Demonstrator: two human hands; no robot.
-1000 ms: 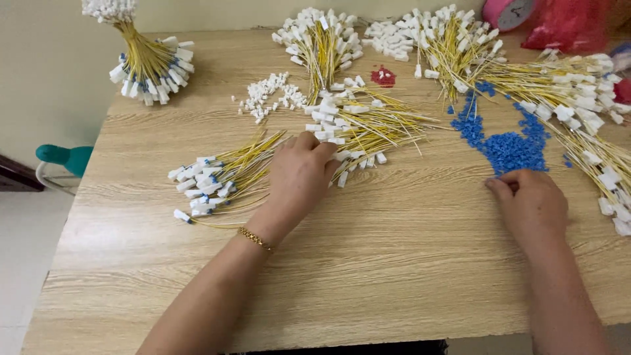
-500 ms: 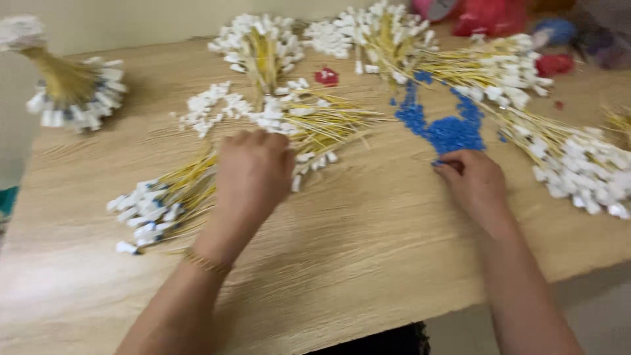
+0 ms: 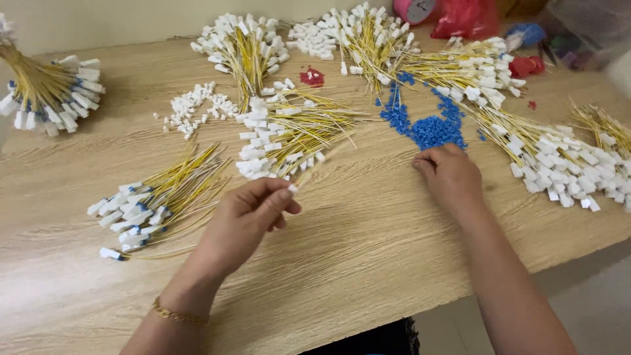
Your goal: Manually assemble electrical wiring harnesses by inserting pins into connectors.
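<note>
My left hand (image 3: 246, 220) is lifted over the wooden table (image 3: 368, 243), thumb and fingers pinched on a single yellow wire with a white connector (image 3: 309, 172) at its tip. It hovers just in front of a loose pile of yellow wires with white connectors (image 3: 289, 135). My right hand (image 3: 450, 176) rests knuckles-up on the table, fingertips curled at the near edge of a heap of small blue plastic clips (image 3: 430, 128); what the fingers hold is hidden. A bundle of wires whose connectors carry blue clips (image 3: 154, 200) lies left of my left hand.
More wire bundles fan out at the back (image 3: 246, 46), back right (image 3: 460, 66) and right edge (image 3: 565, 161); another lies far left (image 3: 49, 95). Loose white connectors (image 3: 194, 105) and a few red pieces (image 3: 312, 77) sit mid-table. Red bag (image 3: 467, 16) at the back.
My left hand has lifted off the wire pile and drawn back toward me with one wire pinched. My right hand stays at the blue clips. The camera view has shifted.
</note>
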